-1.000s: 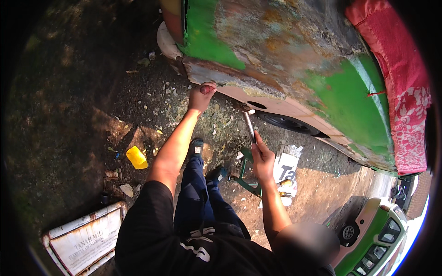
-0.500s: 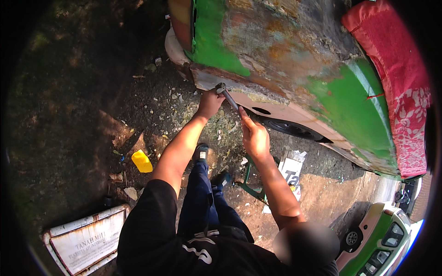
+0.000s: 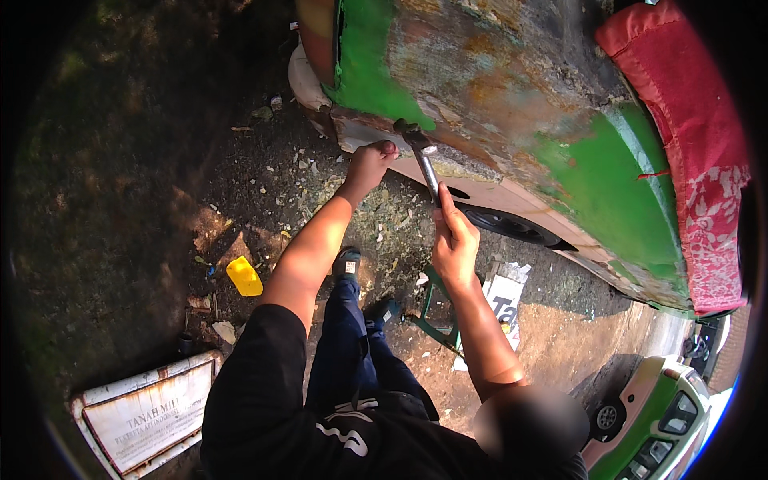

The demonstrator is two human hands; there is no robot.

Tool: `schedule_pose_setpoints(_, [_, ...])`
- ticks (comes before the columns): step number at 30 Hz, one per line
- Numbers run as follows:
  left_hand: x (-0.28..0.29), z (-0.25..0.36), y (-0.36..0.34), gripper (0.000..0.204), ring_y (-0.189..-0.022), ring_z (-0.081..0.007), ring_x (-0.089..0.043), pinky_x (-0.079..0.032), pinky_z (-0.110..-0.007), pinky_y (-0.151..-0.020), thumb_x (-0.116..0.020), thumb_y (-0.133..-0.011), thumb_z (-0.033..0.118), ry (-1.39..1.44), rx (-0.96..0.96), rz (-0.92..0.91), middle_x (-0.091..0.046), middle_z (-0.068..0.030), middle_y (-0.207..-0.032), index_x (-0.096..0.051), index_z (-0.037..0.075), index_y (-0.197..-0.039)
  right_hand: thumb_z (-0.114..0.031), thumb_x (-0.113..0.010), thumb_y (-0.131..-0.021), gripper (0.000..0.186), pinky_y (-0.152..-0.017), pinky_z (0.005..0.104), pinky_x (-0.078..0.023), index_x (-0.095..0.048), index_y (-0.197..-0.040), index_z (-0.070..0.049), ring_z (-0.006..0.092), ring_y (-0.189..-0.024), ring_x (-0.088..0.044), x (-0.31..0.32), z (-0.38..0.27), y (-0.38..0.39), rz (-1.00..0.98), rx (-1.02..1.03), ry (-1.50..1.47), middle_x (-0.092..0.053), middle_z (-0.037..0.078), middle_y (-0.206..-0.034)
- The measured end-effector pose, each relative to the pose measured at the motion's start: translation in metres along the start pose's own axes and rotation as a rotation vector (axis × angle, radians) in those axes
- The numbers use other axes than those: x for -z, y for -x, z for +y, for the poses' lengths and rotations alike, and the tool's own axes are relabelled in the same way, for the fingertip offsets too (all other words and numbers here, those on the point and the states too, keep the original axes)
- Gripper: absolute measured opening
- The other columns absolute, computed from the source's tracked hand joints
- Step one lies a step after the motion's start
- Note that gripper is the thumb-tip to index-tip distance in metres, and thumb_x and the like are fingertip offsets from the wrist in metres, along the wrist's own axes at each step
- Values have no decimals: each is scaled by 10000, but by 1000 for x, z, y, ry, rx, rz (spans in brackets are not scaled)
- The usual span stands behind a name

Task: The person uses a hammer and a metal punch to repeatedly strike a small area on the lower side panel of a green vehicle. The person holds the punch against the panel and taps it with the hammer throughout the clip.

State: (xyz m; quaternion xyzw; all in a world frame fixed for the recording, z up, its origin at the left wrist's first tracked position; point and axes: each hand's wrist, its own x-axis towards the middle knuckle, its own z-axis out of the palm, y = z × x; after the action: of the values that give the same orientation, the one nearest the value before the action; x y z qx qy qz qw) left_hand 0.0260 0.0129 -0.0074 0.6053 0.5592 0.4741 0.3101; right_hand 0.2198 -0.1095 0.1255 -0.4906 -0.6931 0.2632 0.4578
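Note:
My right hand (image 3: 456, 240) is wrapped around the handle of a metal hammer (image 3: 428, 170), its index finger lying along the shaft. The hammer's dark head is raised just to the right of my left hand (image 3: 370, 166), apart from it. That left hand is closed in a fist beside the lower edge of a vehicle body (image 3: 496, 80); whatever it grips is hidden by the fingers. The body panel is green with large patches of bare, rusty, scraped metal. Below it runs a pale pinkish sill (image 3: 436, 176) with a ragged upper edge.
A dark wheel (image 3: 512, 226) sits under the body. Red patterned cloth (image 3: 708, 160) drapes over its right side. On the ground lie paint chips, a yellow plastic container (image 3: 244, 277), a green metal frame (image 3: 436, 316) and a framed white sign (image 3: 152, 416). Another green-and-white vehicle (image 3: 652, 416) stands lower right.
The hammer has swung away from my left fist, rightward and upward. My right hand has shifted right and slightly down with it. The left hand has barely moved.

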Motion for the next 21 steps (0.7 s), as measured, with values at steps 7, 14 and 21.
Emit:
schedule_pose_setpoints(7, [-6, -2, -15, 153, -741, -341, -672, -513, -383, -640, -697, -826, 144, -141, -26, 23, -665, -200, -785, -662, 8, -887, -53, -567, -946, 354, -714, 298, -501, -583, -1299, -77, 340, -779, -673, -3, 9, -9, -122, -115, 113, -634, 256, -879])
schedule_pose_setpoints(14, [-9, -4, -9, 172, -774, -385, -653, -506, -413, -655, -663, -860, 172, -194, -4, -15, -658, -210, -801, -663, 6, -906, 41, -578, -912, 383, -838, 295, -506, -568, -1293, 7, 231, -967, -689, -4, 13, -9, -249, -266, 236, -696, 210, -1060])
schedule_pose_setpoints(21, [-12, -7, 18, 117, -849, -337, -671, -521, -366, -718, -631, -879, 133, -86, 9, -10, -683, -167, -927, -665, 51, -957, 89, -567, -886, 489, -801, 269, -501, -554, -1348, -74, 191, -910, -674, 14, -8, -2, -36, -139, -75, -678, 197, -1045])
